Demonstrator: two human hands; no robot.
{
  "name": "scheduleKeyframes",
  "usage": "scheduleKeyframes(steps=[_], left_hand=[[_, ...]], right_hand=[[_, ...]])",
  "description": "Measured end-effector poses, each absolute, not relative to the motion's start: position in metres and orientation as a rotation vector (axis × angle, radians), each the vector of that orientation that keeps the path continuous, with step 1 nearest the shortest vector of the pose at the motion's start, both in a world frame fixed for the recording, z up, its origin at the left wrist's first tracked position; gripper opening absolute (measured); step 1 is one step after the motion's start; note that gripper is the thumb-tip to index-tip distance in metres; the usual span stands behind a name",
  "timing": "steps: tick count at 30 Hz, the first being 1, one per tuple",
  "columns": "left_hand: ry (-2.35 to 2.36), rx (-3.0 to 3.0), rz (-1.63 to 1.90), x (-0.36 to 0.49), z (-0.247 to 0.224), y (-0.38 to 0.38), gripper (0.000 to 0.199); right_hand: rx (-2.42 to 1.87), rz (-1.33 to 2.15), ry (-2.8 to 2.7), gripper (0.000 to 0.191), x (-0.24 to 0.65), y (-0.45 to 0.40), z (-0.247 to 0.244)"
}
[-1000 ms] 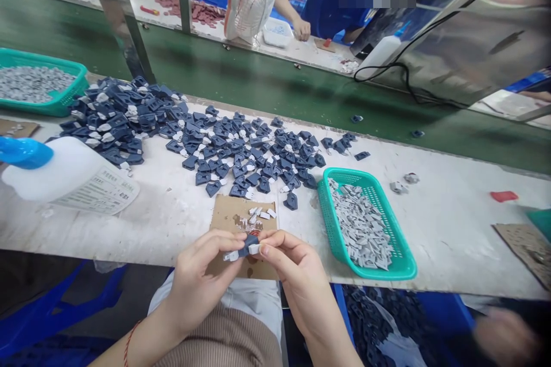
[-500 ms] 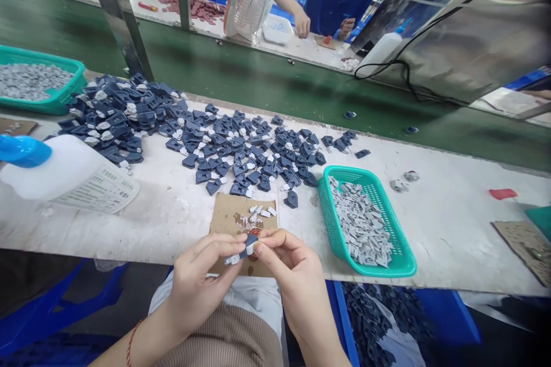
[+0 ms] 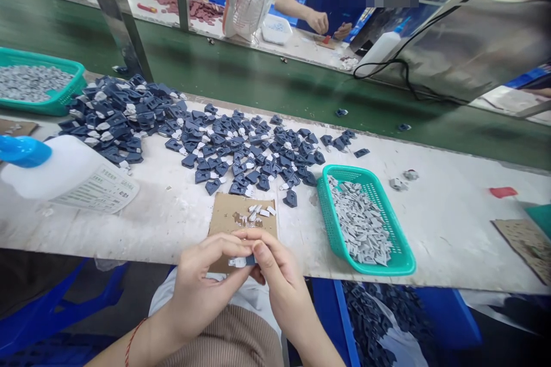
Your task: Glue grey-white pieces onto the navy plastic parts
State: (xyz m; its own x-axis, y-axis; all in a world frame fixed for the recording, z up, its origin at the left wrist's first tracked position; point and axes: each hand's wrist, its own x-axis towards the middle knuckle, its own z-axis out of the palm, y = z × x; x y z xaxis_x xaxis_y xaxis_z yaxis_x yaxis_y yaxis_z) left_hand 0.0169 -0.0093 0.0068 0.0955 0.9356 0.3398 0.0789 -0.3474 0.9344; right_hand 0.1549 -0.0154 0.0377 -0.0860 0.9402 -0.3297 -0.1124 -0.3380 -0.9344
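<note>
Between my two hands, just in front of the table's near edge, is a small navy part with a pale grey end (image 3: 239,262). My left hand (image 3: 206,281) is closed on it with thumb and fingers. My right hand (image 3: 278,275) grips its other side, thumb on top, and hides much of it. Behind them a cardboard piece (image 3: 224,212) bears several small light-grey pieces (image 3: 264,212) and wet-looking brown spots. A large heap of navy parts with pale ends (image 3: 241,149) spreads across the white table (image 3: 172,218).
A green basket (image 3: 411,264) of grey pieces stands to the right, another (image 3: 64,104) at the far left. A white bottle with blue cap (image 3: 86,178) lies left. Beyond runs a green belt (image 3: 181,63); a person's hands (image 3: 318,22) are across it. Blue crates (image 3: 447,315) sit below.
My right hand has shifted left and closed over the navy part, which has turned and now points more sideways. Small parts on the green belt have moved left. The person's hand opposite has moved right.
</note>
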Motion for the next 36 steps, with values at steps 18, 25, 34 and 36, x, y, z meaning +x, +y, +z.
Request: scheduleKeyframes(steps=[18,25,34,36], left_hand=[[0.786,1.77,1.295,0.019,0.021,0.005,0.026],[0.6,2.161,1.185,0.014,0.015,0.016,0.023],[0.485,2.284,1.037,0.029,0.023,0.036,0.023],[0.492,2.181,0.983,0.034,0.024,0.04,0.02]], right_hand=[[-1.485,1.607,-0.715,0.066,0.162,-0.026,0.038],[-1.64,1.502,-0.692,0.067,0.16,-0.029,0.03],[-1.744,1.356,-0.908,0.063,0.176,-0.028,0.03],[-1.754,1.36,-0.96,0.065,0.184,-0.027,0.035]])
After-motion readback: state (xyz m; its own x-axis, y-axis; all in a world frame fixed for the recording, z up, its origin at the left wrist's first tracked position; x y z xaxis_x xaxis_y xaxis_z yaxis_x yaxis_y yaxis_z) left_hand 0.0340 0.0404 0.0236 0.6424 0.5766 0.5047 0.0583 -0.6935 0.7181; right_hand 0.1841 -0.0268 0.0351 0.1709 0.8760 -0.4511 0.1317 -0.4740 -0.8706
